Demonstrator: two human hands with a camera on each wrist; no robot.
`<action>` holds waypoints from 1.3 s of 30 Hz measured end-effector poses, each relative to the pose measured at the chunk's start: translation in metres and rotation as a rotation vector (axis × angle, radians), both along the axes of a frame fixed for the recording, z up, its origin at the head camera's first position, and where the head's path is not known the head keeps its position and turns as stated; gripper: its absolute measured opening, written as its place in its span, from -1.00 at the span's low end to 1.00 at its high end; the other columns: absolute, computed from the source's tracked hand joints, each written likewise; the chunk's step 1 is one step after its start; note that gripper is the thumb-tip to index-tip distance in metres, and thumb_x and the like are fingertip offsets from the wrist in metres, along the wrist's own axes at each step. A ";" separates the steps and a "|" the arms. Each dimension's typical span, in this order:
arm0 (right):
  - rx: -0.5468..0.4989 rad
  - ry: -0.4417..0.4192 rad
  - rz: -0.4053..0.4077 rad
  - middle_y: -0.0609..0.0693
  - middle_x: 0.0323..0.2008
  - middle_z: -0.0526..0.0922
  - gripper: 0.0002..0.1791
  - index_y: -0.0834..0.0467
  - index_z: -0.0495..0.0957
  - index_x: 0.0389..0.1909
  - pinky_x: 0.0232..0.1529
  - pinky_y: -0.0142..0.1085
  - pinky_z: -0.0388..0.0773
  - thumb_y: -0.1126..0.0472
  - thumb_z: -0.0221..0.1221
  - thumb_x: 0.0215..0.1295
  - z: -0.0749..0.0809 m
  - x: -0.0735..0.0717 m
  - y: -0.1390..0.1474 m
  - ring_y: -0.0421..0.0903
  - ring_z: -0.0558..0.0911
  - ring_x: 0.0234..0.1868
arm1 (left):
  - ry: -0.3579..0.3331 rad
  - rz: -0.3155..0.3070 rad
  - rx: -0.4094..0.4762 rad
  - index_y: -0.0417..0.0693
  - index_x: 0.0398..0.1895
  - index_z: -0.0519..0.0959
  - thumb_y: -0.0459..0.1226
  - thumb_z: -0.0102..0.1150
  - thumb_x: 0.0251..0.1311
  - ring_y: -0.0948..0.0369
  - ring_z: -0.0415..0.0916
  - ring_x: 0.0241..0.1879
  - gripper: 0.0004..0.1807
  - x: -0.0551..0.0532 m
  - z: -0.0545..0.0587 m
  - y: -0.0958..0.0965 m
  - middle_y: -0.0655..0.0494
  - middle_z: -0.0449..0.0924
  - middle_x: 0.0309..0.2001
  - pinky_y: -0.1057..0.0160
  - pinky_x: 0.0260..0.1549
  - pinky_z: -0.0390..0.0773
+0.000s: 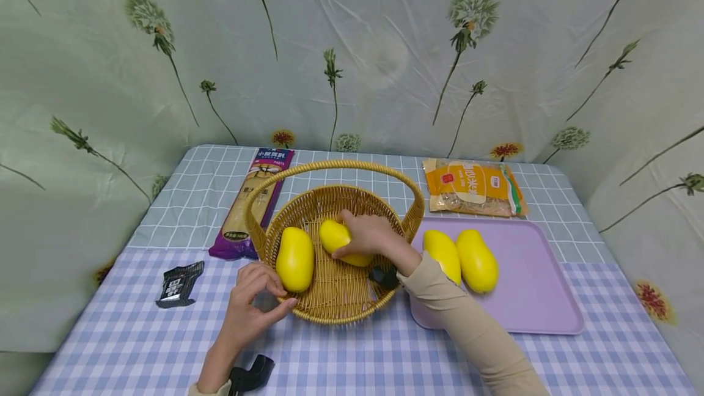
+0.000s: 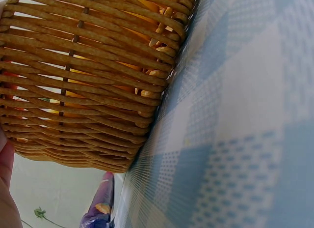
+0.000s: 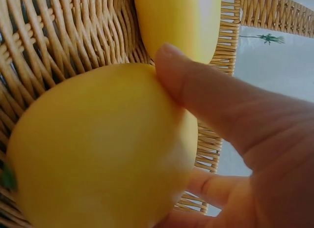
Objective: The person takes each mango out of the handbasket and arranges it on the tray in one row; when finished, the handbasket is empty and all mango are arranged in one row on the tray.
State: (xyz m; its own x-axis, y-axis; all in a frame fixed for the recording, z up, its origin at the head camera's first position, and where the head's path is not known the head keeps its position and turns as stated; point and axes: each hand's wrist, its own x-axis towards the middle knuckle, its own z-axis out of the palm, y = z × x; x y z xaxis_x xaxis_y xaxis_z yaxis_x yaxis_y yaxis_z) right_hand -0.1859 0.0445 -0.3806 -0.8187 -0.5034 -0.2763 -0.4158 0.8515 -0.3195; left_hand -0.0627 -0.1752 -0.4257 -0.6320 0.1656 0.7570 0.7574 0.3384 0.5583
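While the right hand [image 1: 370,236] grips a smooth, yellow, oval mango [image 1: 332,236] inside the round, golden-brown wicker basket [image 1: 330,304], the left hand [image 1: 253,304] pinches its rim on the side facing the front edge of the check-clothed worktop [image 1: 352,362]. A second yellow mango [image 1: 295,260] lies by the basket's left wall; two more yellow mangoes [image 1: 477,261] lie toward the left edge of a flat lilac tray [image 1: 533,286].

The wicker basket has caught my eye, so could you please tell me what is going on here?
A person's right-hand grip holds a yellow mango inside the wicker basket, while the left-hand grip holds the basket's rim. A second mango sits in the basket, and two more mangoes lie on the purple tray.
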 end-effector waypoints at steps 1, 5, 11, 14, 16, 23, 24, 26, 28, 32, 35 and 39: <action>-0.009 -0.005 0.003 0.03 -0.11 0.63 -0.19 0.01 0.31 0.21 -0.33 -0.19 0.39 -0.24 0.35 -0.02 0.000 0.000 0.000 -0.06 0.57 -0.25 | 0.001 -0.001 0.000 -0.07 -0.61 0.47 -0.10 0.37 0.07 0.16 0.37 -0.34 -0.67 0.000 0.000 0.000 0.13 0.48 -0.50 0.23 -0.02 0.16; -0.051 -0.017 0.018 0.06 -0.04 0.61 -0.15 0.06 0.30 0.24 -0.28 -0.18 0.43 -0.22 0.37 -0.03 0.001 0.001 0.003 -0.02 0.58 -0.19 | -0.002 -0.002 0.000 -0.08 -0.61 0.46 -0.11 0.37 0.07 0.16 0.36 -0.34 -0.67 0.000 0.000 0.000 0.12 0.48 -0.50 0.23 -0.03 0.15; -0.110 -0.015 0.030 0.05 -0.08 0.61 -0.16 0.08 0.30 0.25 -0.27 -0.20 0.43 -0.19 0.37 -0.01 0.007 0.006 0.005 -0.07 0.56 -0.24 | -0.008 -0.005 0.003 -0.07 -0.60 0.47 -0.13 0.39 0.05 0.16 0.36 -0.34 -0.68 0.000 0.000 -0.001 0.13 0.48 -0.50 0.23 -0.03 0.16; -0.141 0.001 0.034 0.01 -0.12 0.61 -0.18 0.08 0.31 0.23 -0.29 -0.22 0.41 -0.19 0.36 0.00 0.013 0.010 0.007 -0.11 0.53 -0.29 | -0.005 -0.006 0.004 -0.07 -0.60 0.47 -0.12 0.38 0.06 0.16 0.36 -0.34 -0.68 0.000 0.000 -0.001 0.13 0.48 -0.49 0.23 -0.03 0.16; -0.166 0.012 0.039 -0.01 -0.14 0.60 -0.19 0.07 0.31 0.23 -0.30 -0.22 0.40 -0.19 0.35 0.02 0.016 0.013 0.009 -0.13 0.52 -0.31 | -0.004 -0.005 0.004 -0.06 -0.60 0.47 -0.11 0.37 0.07 0.16 0.36 -0.34 -0.68 0.000 0.000 -0.001 0.13 0.48 -0.49 0.23 -0.03 0.15; -0.271 0.042 0.041 -0.07 -0.10 0.57 -0.19 0.04 0.30 0.25 -0.30 -0.25 0.41 -0.21 0.33 0.03 0.026 0.026 0.015 -0.16 0.50 -0.30 | -0.002 -0.007 0.005 -0.06 -0.60 0.47 -0.11 0.37 0.08 0.16 0.36 -0.34 -0.68 0.000 -0.001 -0.001 0.13 0.48 -0.49 0.23 -0.04 0.16; -0.285 0.051 0.039 -0.09 -0.09 0.57 -0.19 0.03 0.30 0.25 -0.30 -0.26 0.42 -0.23 0.32 0.03 0.027 0.029 0.015 -0.17 0.50 -0.29 | -0.005 -0.008 0.006 -0.06 -0.60 0.47 -0.11 0.37 0.08 0.16 0.37 -0.34 -0.68 0.000 -0.002 -0.001 0.14 0.48 -0.49 0.23 -0.04 0.16; -0.317 0.069 0.036 -0.11 -0.08 0.56 -0.18 0.02 0.30 0.26 -0.27 -0.27 0.42 -0.24 0.32 0.02 0.029 0.033 0.017 -0.18 0.50 -0.26 | -0.009 -0.009 0.007 -0.05 -0.60 0.47 -0.12 0.37 0.07 0.17 0.37 -0.34 -0.69 0.000 -0.002 -0.001 0.14 0.49 -0.49 0.23 -0.04 0.16; -0.346 0.092 0.037 -0.13 -0.06 0.55 -0.17 0.01 0.30 0.27 -0.25 -0.27 0.43 -0.27 0.31 0.02 0.030 0.039 0.019 -0.19 0.50 -0.23 | -0.013 -0.008 0.007 -0.06 -0.60 0.47 -0.11 0.37 0.07 0.17 0.37 -0.34 -0.68 0.000 -0.002 -0.001 0.14 0.49 -0.49 0.23 -0.04 0.16; -0.389 0.144 0.036 -0.15 0.03 0.52 -0.15 -0.03 0.29 0.29 -0.21 -0.29 0.44 -0.34 0.25 0.02 0.032 0.049 0.024 -0.23 0.50 -0.18 | -0.014 -0.004 0.003 -0.07 -0.60 0.47 -0.10 0.36 0.08 0.17 0.37 -0.34 -0.67 0.000 -0.001 -0.001 0.13 0.48 -0.49 0.24 -0.04 0.15; -0.434 0.171 0.028 -0.19 0.09 0.47 -0.13 -0.08 0.28 0.30 -0.21 -0.32 0.45 -0.42 0.21 0.00 0.031 0.055 0.027 -0.27 0.49 -0.17 | -0.009 -0.002 -0.001 -0.07 -0.60 0.46 -0.08 0.34 0.10 0.17 0.36 -0.34 -0.66 0.000 -0.001 -0.001 0.13 0.48 -0.49 0.24 -0.04 0.15; -0.527 0.186 0.018 -0.23 0.15 0.43 -0.13 -0.11 0.28 0.30 -0.19 -0.31 0.47 -0.43 0.21 -0.02 0.028 0.064 0.034 -0.29 0.48 -0.15 | -0.004 -0.002 -0.002 -0.07 -0.60 0.46 -0.07 0.33 0.11 0.17 0.36 -0.34 -0.65 0.000 0.000 0.000 0.13 0.48 -0.49 0.25 -0.04 0.16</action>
State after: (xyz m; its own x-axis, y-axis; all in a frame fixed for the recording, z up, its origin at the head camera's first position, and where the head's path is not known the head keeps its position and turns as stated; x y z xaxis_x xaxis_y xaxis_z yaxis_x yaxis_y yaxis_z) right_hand -0.1221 0.0781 -0.3521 -0.8198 -0.5483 0.1654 -0.5187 0.5886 -0.6200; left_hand -0.0629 -0.1756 -0.4260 -0.6351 0.1678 0.7540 0.7555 0.3381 0.5611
